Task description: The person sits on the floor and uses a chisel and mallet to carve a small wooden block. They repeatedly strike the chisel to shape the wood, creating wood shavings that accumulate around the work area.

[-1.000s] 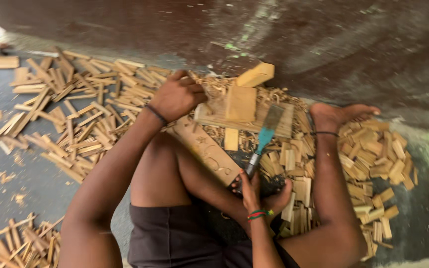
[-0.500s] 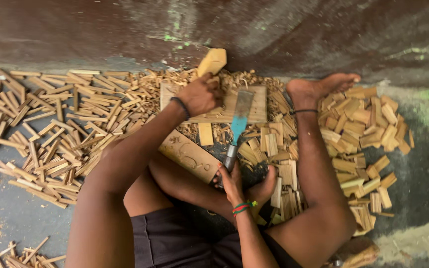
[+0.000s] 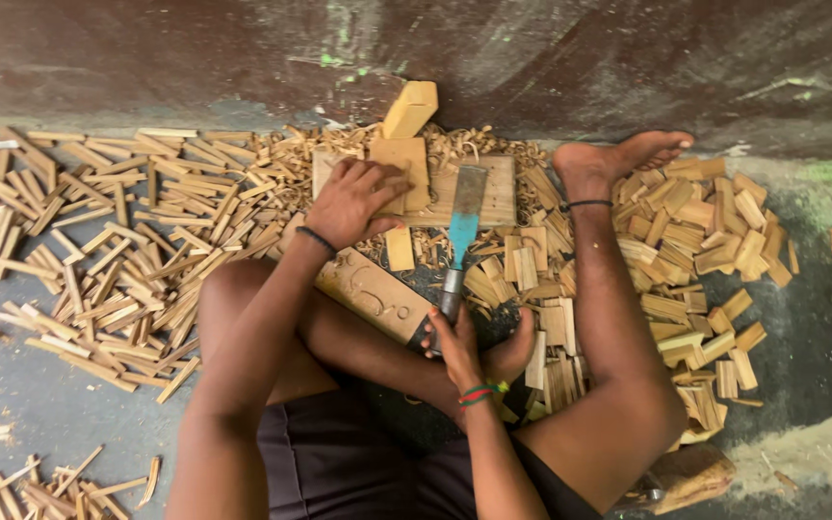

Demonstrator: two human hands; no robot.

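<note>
Pale, flat rectangular wooden block (image 3: 399, 159) lies on the light wooden work board (image 3: 493, 193) in front of me, and my left hand (image 3: 358, 200) presses down on it with curled fingers, closed over its near edge, I judge to keep it from sliding under the blade. Its long axis runs away from me, toward the dark wall (image 3: 532, 58).

My right hand (image 3: 455, 342) is wrapped tight around the handle of the wide chisel with the blue-painted shank (image 3: 462, 226). That tool points away from me too, tilted a little rightward at the top, its flat steel edge resting on the board just beside the block.

A second thick yellowish block (image 3: 410, 108) stands tilted just past the board. A carved wooden plank (image 3: 373, 294) lies across my shin. Curled shavings (image 3: 474, 144) ring the board; split sticks of wood (image 3: 98, 250) spread to the left, short cut wooden pieces (image 3: 705, 241) to the right beyond my bare foot (image 3: 618, 159).
</note>
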